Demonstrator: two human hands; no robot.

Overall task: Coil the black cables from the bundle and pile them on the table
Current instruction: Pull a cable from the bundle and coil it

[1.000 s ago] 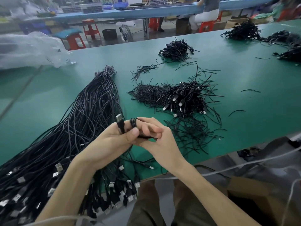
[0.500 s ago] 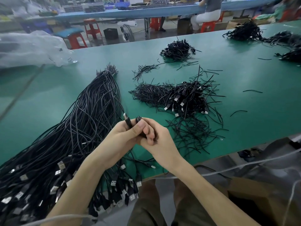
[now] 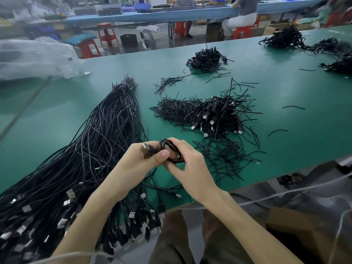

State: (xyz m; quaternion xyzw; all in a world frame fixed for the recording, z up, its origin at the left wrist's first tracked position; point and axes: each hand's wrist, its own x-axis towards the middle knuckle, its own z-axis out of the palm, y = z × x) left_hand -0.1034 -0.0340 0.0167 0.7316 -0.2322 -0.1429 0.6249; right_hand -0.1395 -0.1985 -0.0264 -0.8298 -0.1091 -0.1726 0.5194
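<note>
Your left hand [image 3: 139, 159] pinches a black cable [image 3: 170, 149] just behind its silver plug [image 3: 146, 146], thumb pressed down on it. Your right hand [image 3: 187, 161] is closed around the same cable, wound into a small tight coil between both hands above the surface's [image 3: 57, 119] near edge. To your left the long bundle [image 3: 91, 159] runs from the near edge toward the far side, plugs hanging over the edge. Just beyond your right hand sits the pile [image 3: 215, 115] of coiled cables amid loose black ties [image 3: 222, 157]. A clear plastic bag [image 3: 34, 58] lies at the far left corner.
</note>
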